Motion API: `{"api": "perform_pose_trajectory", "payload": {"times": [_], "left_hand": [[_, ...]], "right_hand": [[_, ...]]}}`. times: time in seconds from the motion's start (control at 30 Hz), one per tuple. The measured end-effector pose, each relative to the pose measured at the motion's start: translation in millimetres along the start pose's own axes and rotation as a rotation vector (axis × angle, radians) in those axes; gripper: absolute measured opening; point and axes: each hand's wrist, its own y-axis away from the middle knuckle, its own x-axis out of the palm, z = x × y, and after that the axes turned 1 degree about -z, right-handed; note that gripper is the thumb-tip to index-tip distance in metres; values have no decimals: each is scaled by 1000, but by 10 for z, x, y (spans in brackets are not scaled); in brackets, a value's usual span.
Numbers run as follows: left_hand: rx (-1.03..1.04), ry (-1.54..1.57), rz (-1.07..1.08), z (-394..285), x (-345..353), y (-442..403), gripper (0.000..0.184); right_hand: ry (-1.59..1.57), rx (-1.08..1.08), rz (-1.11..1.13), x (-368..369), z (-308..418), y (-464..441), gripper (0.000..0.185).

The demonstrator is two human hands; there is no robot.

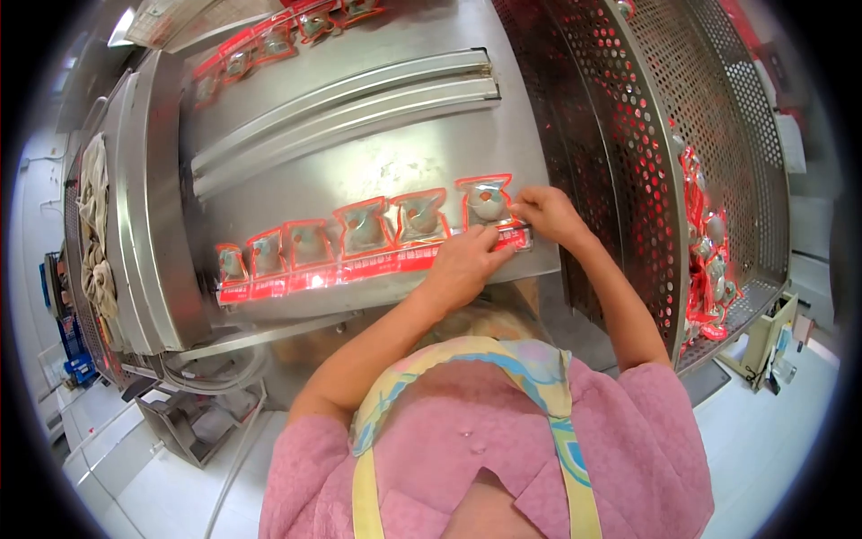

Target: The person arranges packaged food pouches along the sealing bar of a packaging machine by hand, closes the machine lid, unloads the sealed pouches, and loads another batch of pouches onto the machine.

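Several clear plastic pouches with red edges, each holding a rounded greyish item, lie in a row along the front of a steel machine bed. The pouch at the right end of the row [489, 205] is between my hands. My right hand [549, 216] has its fingers curled in a pinch at that pouch's right edge. My left hand [462, 269] is bent over the lower red edge of the same pouch, fingertips on it. Just left of it lies another filled pouch [420, 218]. The red lower ends of the pouches lie over a front strip [359, 267].
Two long metal bars [350, 110] cross the steel bed [359, 162]. More pouches [274, 40] line its far side. To the right stands a perforated metal bin [628, 153] with a pile of filled pouches [709, 260]. Cloths [96, 225] hang at the left.
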Motion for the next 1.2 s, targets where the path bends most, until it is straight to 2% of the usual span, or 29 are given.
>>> {"api": "perform_pose_trajectory", "payload": {"times": [0.07,0.17,0.27,0.3,0.37,0.47,0.63,0.83,0.97,1.07,1.13,1.2], "left_hand": [[-2,-9,20,-1,-14,22,27],[-30,172,6,-57,-103,204,34],[-151,130,-226,-105,-443,415,36],[-245,89,-271,-60,-464,504,38],[-295,-3,-268,68,-441,648,37],[-275,-89,-302,173,-368,728,27],[-261,-86,-346,184,-239,706,21],[-313,-43,-299,148,-254,788,30],[-378,-50,-424,56,-408,852,35],[-471,-127,-492,150,-482,1058,33],[-480,-186,-525,257,-485,1149,31],[-460,-188,-528,325,-479,1191,21]], "right_hand": [[28,53,36,-8,12,-2,19],[-1,-164,-302,73,145,107,24],[244,-610,-303,81,495,274,30],[259,-666,-244,173,546,325,28],[294,-780,-129,316,634,397,26],[324,-738,-73,511,502,375,20],[241,-729,-139,559,520,378,16],[206,-745,-99,528,517,380,16],[125,-706,1,485,480,372,16],[66,-581,-87,456,686,411,22],[124,-716,-105,555,904,382,24],[190,-794,-78,704,1045,344,22]]}}
